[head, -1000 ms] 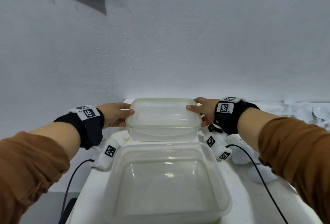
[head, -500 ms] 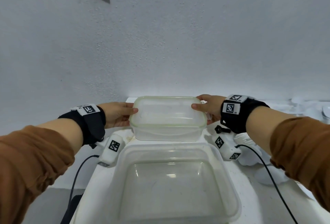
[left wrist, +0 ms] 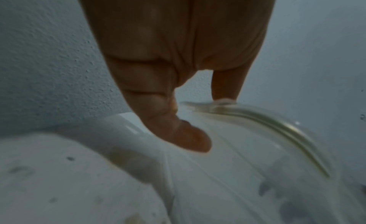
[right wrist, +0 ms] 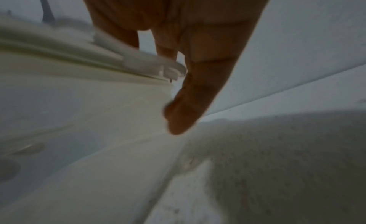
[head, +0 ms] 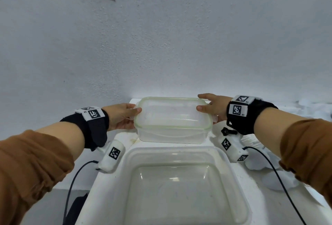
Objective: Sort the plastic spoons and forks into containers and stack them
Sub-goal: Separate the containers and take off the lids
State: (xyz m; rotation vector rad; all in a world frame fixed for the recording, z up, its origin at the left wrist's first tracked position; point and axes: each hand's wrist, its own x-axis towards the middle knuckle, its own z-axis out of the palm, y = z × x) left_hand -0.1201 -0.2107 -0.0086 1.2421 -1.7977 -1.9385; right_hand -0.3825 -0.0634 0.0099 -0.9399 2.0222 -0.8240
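Note:
A small clear container (head: 172, 120) with a green-edged lid sits across the far end of the white table. My left hand (head: 133, 117) grips its left end, thumb on the lid and fingers below the rim. My right hand (head: 206, 109) grips the right end the same way. In the left wrist view my thumb presses on the lid's rim (left wrist: 257, 117). The right wrist view shows the fingers (right wrist: 184, 102) curled beside the lid's side tab (right wrist: 158, 64). A larger clear container (head: 129, 154) stands open and empty just in front. Whether the small one rests on the table is unclear.
The table (head: 251, 197) is narrow, with its left edge (head: 89, 187) close to the big container. White plastic pieces (head: 280, 181), too pale to identify, lie right of it under my right forearm. More white shapes (head: 305, 102) sit at the far right. A grey wall rises directly behind.
Both hands keep their hold on the small container. It has shifted slightly to the right and away from the big container's rim. The head view has tilted up a little.

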